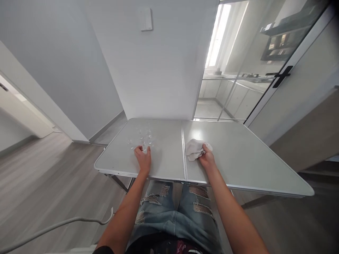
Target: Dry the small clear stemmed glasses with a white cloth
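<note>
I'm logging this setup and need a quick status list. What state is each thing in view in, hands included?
Left hand: resting on the table, fingers curled at the nearest glass; grip unclear.
Right hand: closed on the cloth's edge.
Cloth: white, crumpled, lying on the table.
Small clear glasses: clustered on the table's left half; too faint to tell if upright.
Folding table: unfolded, seam down the middle.
Glass sliding door: looks shut.

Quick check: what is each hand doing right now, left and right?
Left hand: open, resting on the table, fingers at the small clear glasses.
Right hand: closed on the white cloth.
</note>
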A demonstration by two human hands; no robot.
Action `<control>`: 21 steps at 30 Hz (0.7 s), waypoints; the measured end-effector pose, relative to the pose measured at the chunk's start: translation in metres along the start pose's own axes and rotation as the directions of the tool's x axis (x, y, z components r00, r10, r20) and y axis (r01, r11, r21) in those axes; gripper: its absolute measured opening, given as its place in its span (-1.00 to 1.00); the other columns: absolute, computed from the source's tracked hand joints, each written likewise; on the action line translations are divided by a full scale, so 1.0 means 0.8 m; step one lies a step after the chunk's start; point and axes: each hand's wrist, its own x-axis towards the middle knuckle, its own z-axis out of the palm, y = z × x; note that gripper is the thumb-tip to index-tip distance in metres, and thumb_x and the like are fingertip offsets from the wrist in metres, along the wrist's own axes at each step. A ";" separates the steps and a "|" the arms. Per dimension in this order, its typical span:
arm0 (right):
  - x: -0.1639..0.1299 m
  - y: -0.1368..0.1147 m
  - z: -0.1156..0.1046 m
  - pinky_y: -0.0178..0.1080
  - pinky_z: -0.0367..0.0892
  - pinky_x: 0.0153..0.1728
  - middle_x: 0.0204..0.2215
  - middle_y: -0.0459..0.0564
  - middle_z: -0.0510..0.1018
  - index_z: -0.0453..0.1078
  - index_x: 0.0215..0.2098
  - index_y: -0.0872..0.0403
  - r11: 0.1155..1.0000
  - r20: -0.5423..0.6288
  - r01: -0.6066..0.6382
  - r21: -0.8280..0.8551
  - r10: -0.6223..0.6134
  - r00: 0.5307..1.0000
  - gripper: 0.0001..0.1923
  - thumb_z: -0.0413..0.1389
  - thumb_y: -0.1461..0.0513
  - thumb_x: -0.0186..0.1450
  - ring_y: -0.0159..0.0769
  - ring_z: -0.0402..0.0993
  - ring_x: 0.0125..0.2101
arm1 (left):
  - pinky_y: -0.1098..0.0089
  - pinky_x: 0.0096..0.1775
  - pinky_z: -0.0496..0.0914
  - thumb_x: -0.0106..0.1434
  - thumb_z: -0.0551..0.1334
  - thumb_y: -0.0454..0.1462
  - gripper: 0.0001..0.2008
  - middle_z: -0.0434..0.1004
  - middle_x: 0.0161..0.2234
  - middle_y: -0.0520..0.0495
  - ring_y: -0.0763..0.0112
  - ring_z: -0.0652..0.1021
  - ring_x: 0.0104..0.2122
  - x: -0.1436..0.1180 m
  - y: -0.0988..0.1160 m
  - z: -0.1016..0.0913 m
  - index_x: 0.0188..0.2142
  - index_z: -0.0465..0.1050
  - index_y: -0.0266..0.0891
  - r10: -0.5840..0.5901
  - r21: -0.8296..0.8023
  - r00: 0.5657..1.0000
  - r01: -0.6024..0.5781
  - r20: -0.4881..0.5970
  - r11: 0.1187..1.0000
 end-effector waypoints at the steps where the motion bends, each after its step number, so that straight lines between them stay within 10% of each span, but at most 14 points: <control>1: 0.002 0.000 -0.001 -0.31 0.54 -0.28 -0.35 -0.15 0.67 0.48 -0.26 0.03 0.999 -0.035 0.000 0.035 0.001 0.999 -0.84 0.31 0.19 0.21 -0.36 0.61 -0.36 | 0.09 0.06 0.34 0.22 0.35 -0.15 -0.58 0.37 -0.03 -0.23 0.15 0.44 -0.02 0.005 -0.012 0.001 -0.02 0.28 -0.24 -0.016 0.022 1.000 0.016 0.021 1.000; 7: 0.000 0.005 -0.002 -0.25 0.55 -0.27 -0.28 -0.09 0.67 0.50 -0.24 0.06 0.996 -0.021 0.078 0.049 -0.077 0.997 -0.86 0.26 0.26 0.21 -0.31 0.62 -0.32 | 0.08 0.02 0.40 0.27 0.30 -0.23 -0.67 0.49 -0.05 -0.26 0.12 0.54 -0.03 0.039 -0.044 0.025 -0.05 0.25 -0.21 -0.069 -0.034 0.980 0.077 0.186 0.996; 14: -0.004 0.013 0.003 -0.28 0.54 -0.31 -0.24 -0.09 0.65 0.51 -0.21 0.04 0.994 0.032 0.112 -0.013 -0.112 0.993 -0.77 0.30 0.20 0.16 -0.32 0.60 -0.29 | 0.36 -0.24 0.43 0.34 0.20 -0.18 -0.71 0.60 -0.30 -0.04 0.36 0.60 -0.34 0.046 -0.013 0.036 0.01 0.30 -0.18 0.011 -0.206 0.956 0.052 0.293 0.977; 21: -0.020 0.025 0.017 -0.20 0.54 -0.20 -0.21 -0.08 0.64 0.50 -0.17 0.00 0.964 0.072 0.195 -0.182 -0.185 0.980 -0.63 0.37 0.05 0.11 -0.24 0.58 -0.19 | 0.41 -0.30 0.37 0.27 0.27 -0.18 -0.50 0.61 -0.37 0.04 0.45 0.51 -0.49 -0.010 0.046 0.104 0.19 0.40 -0.19 0.192 -0.229 0.666 -0.033 0.721 0.973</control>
